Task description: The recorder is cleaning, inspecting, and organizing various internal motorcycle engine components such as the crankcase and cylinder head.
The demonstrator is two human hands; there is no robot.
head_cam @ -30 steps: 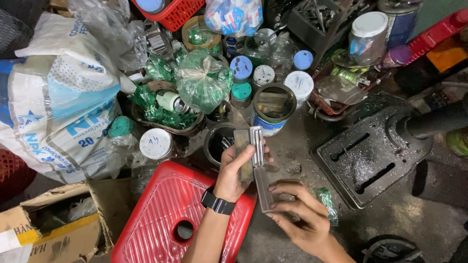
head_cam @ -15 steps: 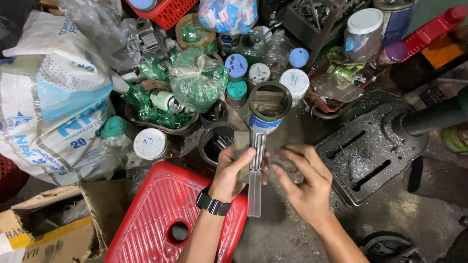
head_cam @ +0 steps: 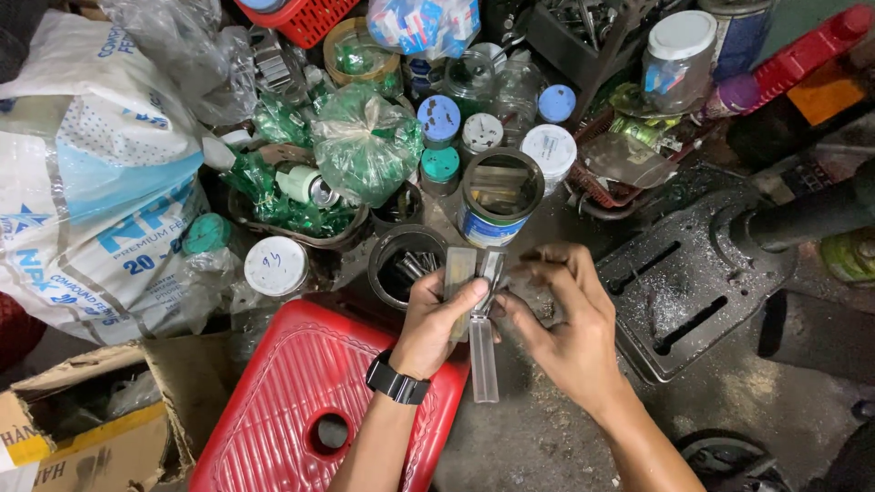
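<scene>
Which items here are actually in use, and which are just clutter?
In use: left hand, right hand, metal strips, open tin.
Lying about: red stool, white sack, green bags, cardboard box, drill table.

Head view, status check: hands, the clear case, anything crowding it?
Left hand grips clear case near its top. Right hand pinches at it. Open tin and dark pot sit close behind.
</scene>
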